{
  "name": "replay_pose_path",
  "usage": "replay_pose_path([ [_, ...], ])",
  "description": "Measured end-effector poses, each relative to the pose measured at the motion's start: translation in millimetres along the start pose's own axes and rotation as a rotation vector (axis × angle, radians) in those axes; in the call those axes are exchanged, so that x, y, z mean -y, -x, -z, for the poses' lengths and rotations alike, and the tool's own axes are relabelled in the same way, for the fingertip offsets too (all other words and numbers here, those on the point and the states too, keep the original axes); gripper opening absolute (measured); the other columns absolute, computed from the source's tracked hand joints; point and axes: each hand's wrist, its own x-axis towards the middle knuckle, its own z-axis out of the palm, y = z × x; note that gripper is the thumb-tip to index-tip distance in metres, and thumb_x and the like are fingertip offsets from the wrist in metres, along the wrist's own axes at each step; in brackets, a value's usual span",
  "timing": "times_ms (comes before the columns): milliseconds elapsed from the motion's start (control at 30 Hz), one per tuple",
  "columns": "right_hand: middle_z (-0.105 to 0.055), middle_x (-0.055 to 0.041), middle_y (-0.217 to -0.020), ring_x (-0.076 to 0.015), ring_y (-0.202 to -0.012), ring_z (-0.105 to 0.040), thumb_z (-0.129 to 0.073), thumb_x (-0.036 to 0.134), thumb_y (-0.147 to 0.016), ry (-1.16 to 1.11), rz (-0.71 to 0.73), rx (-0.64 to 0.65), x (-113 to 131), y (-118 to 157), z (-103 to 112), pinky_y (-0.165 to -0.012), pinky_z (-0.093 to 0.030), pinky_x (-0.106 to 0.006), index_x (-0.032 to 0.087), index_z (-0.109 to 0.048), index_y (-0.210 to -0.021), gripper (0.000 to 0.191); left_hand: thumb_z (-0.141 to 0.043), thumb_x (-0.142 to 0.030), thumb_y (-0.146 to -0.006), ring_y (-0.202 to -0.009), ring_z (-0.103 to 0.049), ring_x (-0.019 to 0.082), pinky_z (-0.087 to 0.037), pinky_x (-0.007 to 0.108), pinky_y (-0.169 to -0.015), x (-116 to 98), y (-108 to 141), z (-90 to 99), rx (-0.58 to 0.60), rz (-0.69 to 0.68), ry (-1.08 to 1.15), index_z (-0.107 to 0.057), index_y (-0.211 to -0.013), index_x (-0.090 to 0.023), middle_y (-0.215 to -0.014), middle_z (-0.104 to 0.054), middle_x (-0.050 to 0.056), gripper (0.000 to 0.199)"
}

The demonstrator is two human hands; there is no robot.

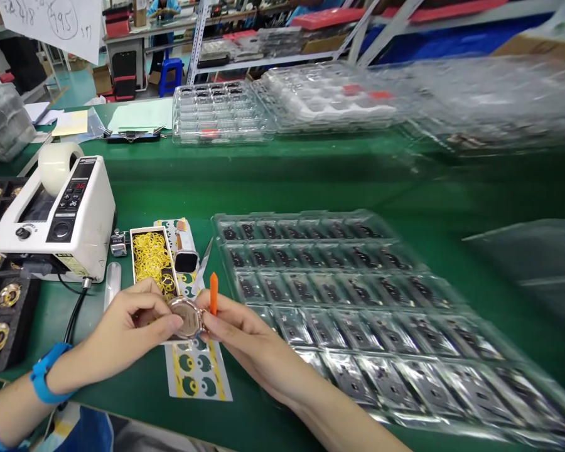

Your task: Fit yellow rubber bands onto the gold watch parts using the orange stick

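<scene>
A round metal watch case [186, 317] is held between my two hands, its flat silvery face turned up. My left hand [139, 320], with a blue band at the wrist, pinches its left edge between thumb and fingers. On the right edge, my right hand [233, 323] grips the case, and an orange pointed stick [213, 294] stands up from between its fingers. Just behind the hands lie a box of yellow rings [153, 254] and metal tweezers [204, 262]. A sticker sheet with cut-out shapes [198, 371] extends under the hands.
A white tape dispenser [87, 213] stands at the left, beside a black foam tray [16, 333] with gold round parts. Clear trays of dark parts [329, 289] spread across the right. Behind are a clipboard [139, 119] and stacked clear trays [320, 94]. A person is far back.
</scene>
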Motion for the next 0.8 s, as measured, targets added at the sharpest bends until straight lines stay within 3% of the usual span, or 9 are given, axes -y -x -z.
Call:
replay_pose_path([
  [567,-0.045,0.0031,-0.069,-0.011,-0.064,-0.038,-0.065,0.052,-0.082,0.041,0.013,-0.004,-3,-2,1,-0.063,-0.033,-0.023,0.019,-0.055,-0.076,0.035,-0.056,-0.028,-0.084,-0.063,-0.039,0.013,-0.028,0.027,-0.056,4,0,-6.6,-0.079,-0.015,-0.03,-0.055,-0.059,-0.017,-0.067,-0.04,-0.001,0.028],
  [800,-0.045,0.0025,-0.07,-0.0113,-0.065,-0.04,-0.065,0.054,-0.081,0.071,0.048,-0.025,-3,-2,-1,-0.064,-0.036,-0.023,0.019,-0.054,-0.076,0.036,-0.055,-0.021,-0.085,-0.063,-0.041,0.012,-0.031,0.025,-0.055,9,4,-9.9,-0.215,-0.179,-0.364,-0.05,-0.065,-0.017,-0.072,-0.042,-0.002,0.021],
])
